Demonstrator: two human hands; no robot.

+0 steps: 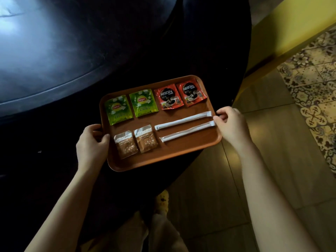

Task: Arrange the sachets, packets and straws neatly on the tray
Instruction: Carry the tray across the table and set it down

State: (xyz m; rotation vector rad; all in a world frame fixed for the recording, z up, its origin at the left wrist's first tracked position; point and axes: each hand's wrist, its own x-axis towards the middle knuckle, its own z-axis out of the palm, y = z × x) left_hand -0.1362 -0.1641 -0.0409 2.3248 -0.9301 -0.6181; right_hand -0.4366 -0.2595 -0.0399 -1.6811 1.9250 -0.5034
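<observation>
Gripping the brown tray (pixel 163 160) at its left edge, the left hand (pixel 91 142) has its fingers curled over the rim. The right hand (pixel 231 122) clasps the right edge, fingertips touching the end of the nearer straw. Along the tray's far edge lie 2 green tea sachets (pixel 118 109) (pixel 143 102) and 2 red coffee sachets (pixel 168 96) (pixel 191 94) (side by side). Near the left front corner sit 2 brown sugar packets (pixel 125 143) (pixel 146 138). To their right lie 2 paper-wrapped straws (pixel 182 120) (pixel 187 131), parallel. The tray rests on a dark table (pixel 54 60).
</observation>
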